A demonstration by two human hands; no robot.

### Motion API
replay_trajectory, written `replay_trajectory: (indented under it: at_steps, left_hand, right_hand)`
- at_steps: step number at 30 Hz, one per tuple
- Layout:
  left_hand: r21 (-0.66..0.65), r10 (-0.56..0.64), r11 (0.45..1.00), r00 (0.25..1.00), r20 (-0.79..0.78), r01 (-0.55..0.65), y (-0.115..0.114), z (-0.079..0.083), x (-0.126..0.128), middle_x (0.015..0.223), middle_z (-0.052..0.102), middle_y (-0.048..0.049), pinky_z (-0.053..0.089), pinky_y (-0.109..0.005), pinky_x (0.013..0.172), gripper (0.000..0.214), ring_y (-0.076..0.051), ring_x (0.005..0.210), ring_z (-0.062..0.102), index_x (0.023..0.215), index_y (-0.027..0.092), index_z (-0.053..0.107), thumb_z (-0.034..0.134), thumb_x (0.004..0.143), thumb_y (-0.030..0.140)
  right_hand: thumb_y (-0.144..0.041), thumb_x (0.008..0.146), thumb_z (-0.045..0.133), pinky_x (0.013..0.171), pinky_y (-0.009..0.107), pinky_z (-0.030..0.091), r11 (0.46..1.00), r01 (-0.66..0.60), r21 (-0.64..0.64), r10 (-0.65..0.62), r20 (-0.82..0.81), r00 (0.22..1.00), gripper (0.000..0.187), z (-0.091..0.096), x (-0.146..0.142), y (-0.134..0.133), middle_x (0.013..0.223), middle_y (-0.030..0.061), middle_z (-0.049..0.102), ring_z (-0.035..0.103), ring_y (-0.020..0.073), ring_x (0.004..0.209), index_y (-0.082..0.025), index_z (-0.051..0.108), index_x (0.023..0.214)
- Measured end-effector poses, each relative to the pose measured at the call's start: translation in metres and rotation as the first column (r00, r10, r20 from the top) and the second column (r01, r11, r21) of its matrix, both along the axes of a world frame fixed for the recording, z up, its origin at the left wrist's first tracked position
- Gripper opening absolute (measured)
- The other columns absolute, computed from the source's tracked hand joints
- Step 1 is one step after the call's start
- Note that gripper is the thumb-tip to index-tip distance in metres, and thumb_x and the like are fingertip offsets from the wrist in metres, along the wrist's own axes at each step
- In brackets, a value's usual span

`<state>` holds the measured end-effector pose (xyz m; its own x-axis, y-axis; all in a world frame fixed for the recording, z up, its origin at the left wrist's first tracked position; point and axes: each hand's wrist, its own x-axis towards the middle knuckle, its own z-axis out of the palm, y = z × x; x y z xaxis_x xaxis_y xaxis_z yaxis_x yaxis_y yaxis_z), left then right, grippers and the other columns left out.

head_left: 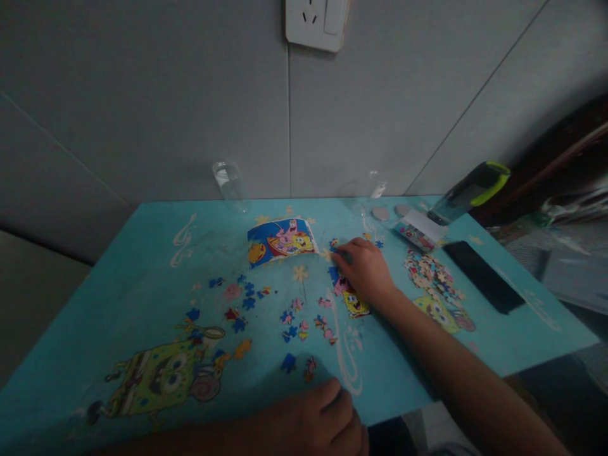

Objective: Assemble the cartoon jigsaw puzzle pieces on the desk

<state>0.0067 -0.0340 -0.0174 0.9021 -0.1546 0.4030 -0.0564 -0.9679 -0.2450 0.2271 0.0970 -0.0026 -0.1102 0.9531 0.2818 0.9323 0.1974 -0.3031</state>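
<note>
While the right hand [365,266] is bent over the upper part of a partly joined puzzle section [355,305], the head view shows that section flat on the turquoise surface [142,272], right of the printed sheet [282,242]. Its near end, with a yellow printed figure, lies exposed below the hand; the rest is partly covered.

Right hand: thumb and index finger brought near each other at the section's upper left. Whether they pinch a piece cannot be told. Left hand [327,421]: fingers curled inward at the near edge, below the loose pieces [289,334]; whether anything is inside cannot be told. A second, denser heap of pieces [430,272] lies to the right, beside a dark flat slab [484,277].

Handling estimate: pieces appear to be thin card, very light and fairly stiff, with narrow tabs likely to crease if forced. The printed face may be somewhat slick. A single piece is best taken by opposite side edges between thumb and index finger, keeping clear of the tabs. The joined section probably flexes at its seams and could come apart if lifted by one corner; sliding it with flat fingers, or bracing its outer edges, seems safer.
</note>
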Motion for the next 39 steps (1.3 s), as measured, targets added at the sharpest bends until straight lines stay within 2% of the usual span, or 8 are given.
replay_trajectory:
  at_steps: [8,15,18,21,27,31,35,39]
  left_hand:
    - [-0.019,0.044,0.999,0.999,-0.031,-0.044,-0.001,0.012,-0.001,0.099,0.072,-0.0056,0.056,-0.034,0.078,0.021,-0.019,0.089,0.067,0.114,0.018,0.07,0.058,0.1,0.028]
    - [-0.038,0.05,0.998,0.996,-0.068,-0.053,-0.002,0.015,-0.002,0.101,0.071,-0.0049,0.057,-0.034,0.081,0.022,-0.019,0.091,0.067,0.116,0.018,0.069,0.057,0.101,0.028]
    - [-0.036,0.056,0.998,0.997,-0.057,-0.058,-0.003,0.011,-0.002,0.101,0.071,-0.004,0.056,-0.033,0.082,0.022,-0.018,0.092,0.066,0.117,0.019,0.07,0.058,0.101,0.028]
    - [-0.006,0.03,1.0,1.0,0.0,-0.03,-0.002,0.001,-0.001,0.1,0.07,-0.0044,0.055,-0.032,0.079,0.02,-0.018,0.089,0.066,0.113,0.018,0.07,0.059,0.1,0.028]
    - [-0.029,0.035,0.999,0.999,0.022,-0.034,-0.002,-0.006,0.001,0.098,0.068,-0.0039,0.054,-0.032,0.077,0.017,-0.018,0.088,0.064,0.107,0.018,0.071,0.06,0.098,0.027]
    - [-0.036,0.094,0.995,0.995,-0.019,-0.095,-0.003,0.002,0.001,0.096,0.068,-0.002,0.052,-0.03,0.076,0.013,-0.016,0.087,0.063,0.104,0.02,0.071,0.063,0.097,0.027]
    - [-0.051,0.088,0.994,0.993,-0.073,-0.092,-0.002,0.008,-0.001,0.096,0.068,-0.0008,0.051,-0.028,0.076,0.009,-0.014,0.084,0.062,0.101,0.021,0.071,0.064,0.096,0.024]
    - [-0.051,0.088,0.995,0.995,-0.046,-0.091,-0.002,0.0,0.002,0.091,0.066,-0.0005,0.051,-0.028,0.072,0.009,-0.014,0.08,0.06,0.098,0.02,0.071,0.064,0.095,0.025]
  right_hand:
    - [-0.032,0.095,0.064,0.092,0.043,0.051,1.0,-0.022,-0.015,0.021,-0.093,0.995,0.018,-0.003,0.005,0.004,0.099,0.0103,0.072,0.067,0.0258,0.095,-0.021,0.078,0.101]
    - [-0.032,0.095,0.063,0.078,0.039,0.056,0.997,-0.03,-0.076,0.012,-0.227,0.974,0.017,0.002,0.003,0.003,0.088,0.006,0.077,0.071,0.0218,0.078,-0.023,0.077,0.094]
    - [-0.034,0.095,0.063,0.068,0.033,0.058,0.983,-0.082,-0.162,0.021,-0.349,0.937,0.021,0.01,0.007,-0.01,0.084,0.0038,0.077,0.071,0.0175,0.068,-0.021,0.076,0.105]
    - [-0.033,0.092,0.067,0.065,0.031,0.059,0.91,-0.239,-0.339,0.018,-0.543,0.839,0.036,0.018,0.016,-0.028,0.085,0.0022,0.079,0.071,0.0161,0.067,-0.022,0.071,0.126]
    - [-0.034,0.089,0.072,0.07,0.033,0.06,0.868,-0.246,-0.431,0.05,-0.418,0.907,0.016,0.027,0.026,-0.05,0.092,-0.0003,0.081,0.075,0.0202,0.079,-0.029,0.083,0.099]
    - [-0.034,0.09,0.071,0.062,0.031,0.058,0.846,-0.283,-0.452,0.111,-0.369,0.923,0.018,0.028,0.03,-0.053,0.09,-0.0013,0.081,0.074,0.0192,0.072,-0.032,0.081,0.105]
    - [-0.033,0.095,0.068,0.072,0.034,0.06,0.856,-0.354,-0.378,0.209,-0.374,0.904,0.022,0.031,0.038,-0.051,0.101,0.0002,0.081,0.074,0.0195,0.08,-0.036,0.079,0.113]
    - [-0.029,0.096,0.067,0.08,0.033,0.058,0.854,-0.399,-0.332,0.292,-0.328,0.898,0.023,0.034,0.041,-0.047,0.104,0.0007,0.078,0.072,0.0174,0.088,-0.035,0.077,0.116]
